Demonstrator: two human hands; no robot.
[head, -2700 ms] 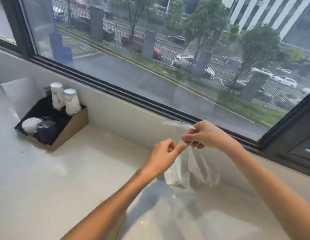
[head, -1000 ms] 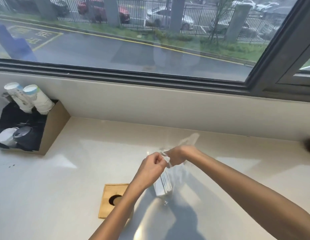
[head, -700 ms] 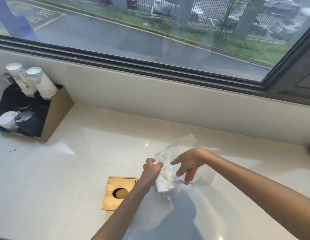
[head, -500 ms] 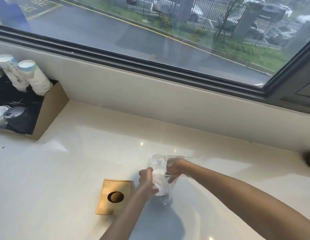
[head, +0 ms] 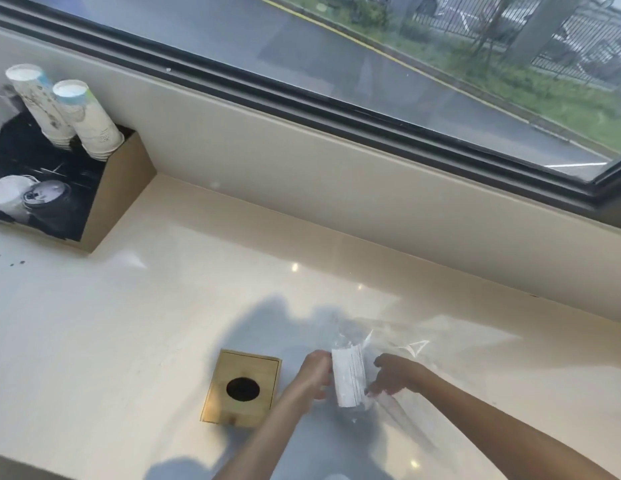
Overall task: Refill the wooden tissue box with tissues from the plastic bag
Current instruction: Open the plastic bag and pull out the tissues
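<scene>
A pale glossy counter [head: 163, 323] runs below a wide window [head: 371, 57] that looks onto a wet road. At the far left a cardboard caddy [head: 118, 188] holds paper cups [head: 84, 123]. Near the front edge sits the wooden tissue box [head: 241, 388], its round top hole dark. Just right of it, the left hand [head: 314, 374] curls its fingers against one side of a white stack of tissues [head: 349, 375] standing on edge. The right hand [head: 392, 374], fingers loosely spread, touches the clear plastic bag [head: 406, 341] at the other side; whether it grips is unclear.
</scene>
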